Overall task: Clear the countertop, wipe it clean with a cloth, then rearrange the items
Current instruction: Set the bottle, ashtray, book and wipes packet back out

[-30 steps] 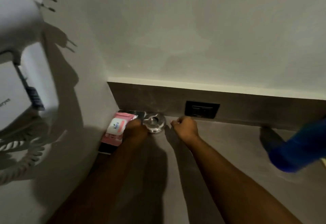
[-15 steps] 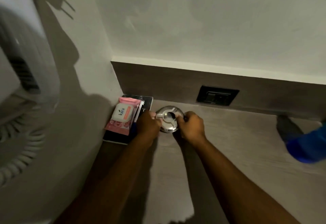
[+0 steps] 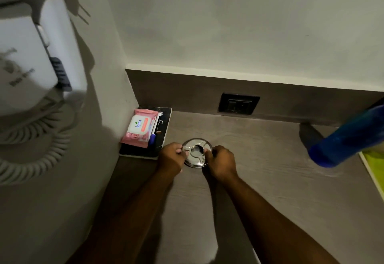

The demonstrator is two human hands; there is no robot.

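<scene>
Both hands hold the shiny metal ashtray point(image 3: 196, 153) now, one on each side. One second ago the left hand point(image 3: 171, 158) was on the pink pack and the right hand point(image 3: 220, 163) was a loose fist next to the ashtray. Half a second ago both hands had closed in on it. Now the left fingers pinch its left rim and the right fingers curl over its right rim. The ashtray has also come away from the back wall and a little nearer to the person. It sits out on the open tabletop point(image 3: 270, 180), or just above it; the picture does not show which.

Just left of the ashtray, in the corner, lies a dark book point(image 3: 164, 127). On top of the book lie the pink wipes pack point(image 3: 139, 127) and a pen point(image 3: 153, 133). They are stacked the same way as a second ago.

Farther back, a black wall socket point(image 3: 239, 102) is set in the dark strip along the wall. At the right edge a blurry blue thing point(image 3: 349, 137) pokes in. On the left wall hangs a white hair dryer point(image 3: 27, 62) with its curly cord point(image 3: 31, 149).

This looks like the putting-back part of the job. The book, pack and pen seem to be in their place already, and the ashtray is the thing being set down next. The tabletop looks bare and tidy around it.
</scene>
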